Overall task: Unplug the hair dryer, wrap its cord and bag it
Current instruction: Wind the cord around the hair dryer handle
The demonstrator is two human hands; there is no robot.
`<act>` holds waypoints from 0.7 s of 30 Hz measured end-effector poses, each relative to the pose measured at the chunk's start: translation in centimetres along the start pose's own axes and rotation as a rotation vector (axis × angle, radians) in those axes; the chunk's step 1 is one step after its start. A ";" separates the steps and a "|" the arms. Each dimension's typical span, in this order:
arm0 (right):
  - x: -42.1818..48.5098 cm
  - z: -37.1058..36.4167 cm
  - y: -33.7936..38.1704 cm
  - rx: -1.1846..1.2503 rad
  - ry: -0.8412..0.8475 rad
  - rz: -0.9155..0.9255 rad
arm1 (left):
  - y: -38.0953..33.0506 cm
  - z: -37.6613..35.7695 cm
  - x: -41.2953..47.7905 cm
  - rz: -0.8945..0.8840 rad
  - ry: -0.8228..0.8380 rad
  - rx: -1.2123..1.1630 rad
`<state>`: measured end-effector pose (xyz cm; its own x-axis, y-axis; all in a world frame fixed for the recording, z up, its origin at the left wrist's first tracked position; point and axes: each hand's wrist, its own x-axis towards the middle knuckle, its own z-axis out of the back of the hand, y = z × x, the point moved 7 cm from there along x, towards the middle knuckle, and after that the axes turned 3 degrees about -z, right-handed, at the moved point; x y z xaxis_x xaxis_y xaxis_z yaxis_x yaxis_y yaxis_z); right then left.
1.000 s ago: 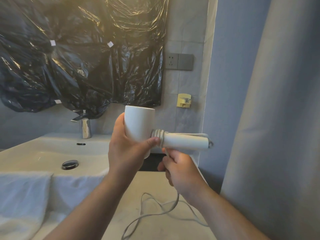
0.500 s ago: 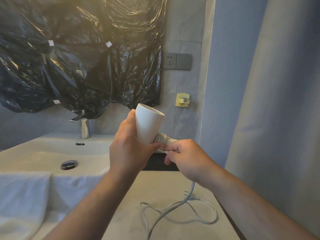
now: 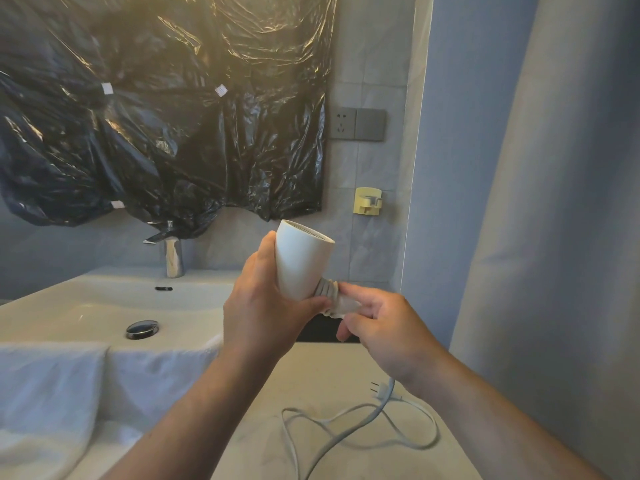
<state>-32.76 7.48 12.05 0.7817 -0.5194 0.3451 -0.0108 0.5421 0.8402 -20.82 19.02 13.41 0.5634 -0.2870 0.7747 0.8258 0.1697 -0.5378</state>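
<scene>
My left hand (image 3: pixel 263 306) grips the barrel of the white hair dryer (image 3: pixel 299 258), held up over the counter with its open end tilted up and to the right. A few turns of cord sit wound around the top of the handle. My right hand (image 3: pixel 384 327) closes around that handle and the cord, hiding most of the handle. The rest of the white cord (image 3: pixel 349 427) lies in loose loops on the counter below. Its plug (image 3: pixel 381 391) rests free on the counter, prongs pointing left. No bag for the dryer is visible.
A wall socket (image 3: pixel 343 123) and switch sit above a yellow hook (image 3: pixel 367 200). The sink basin (image 3: pixel 104 306) with a faucet (image 3: pixel 171 258) is at left, a white towel (image 3: pixel 52 393) draped over its front. Black plastic (image 3: pixel 156 116) covers the mirror. A curtain (image 3: pixel 554 237) hangs right.
The dryer has tipped so its open end faces up and right. My right hand came up from under the handle to close over it, carrying the cord. The plug now shows on the counter.
</scene>
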 end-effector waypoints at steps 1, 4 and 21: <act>0.1 -0.1 -0.3 0.005 0.002 -0.002 | 0.0 0.0 0.0 -0.017 0.008 0.011; 0.4 -0.3 -1.1 -0.015 0.048 -0.013 | 0.2 0.0 0.1 -0.043 0.033 0.027; 3.2 1.7 1.5 -0.572 0.136 0.173 | 0.3 -0.3 1.2 -0.126 0.349 -0.016</act>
<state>-31.37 5.55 15.11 0.8715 -0.3237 0.3684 0.1622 0.8992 0.4063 -19.94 18.39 14.07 0.4130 -0.6096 0.6767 0.8863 0.0982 -0.4525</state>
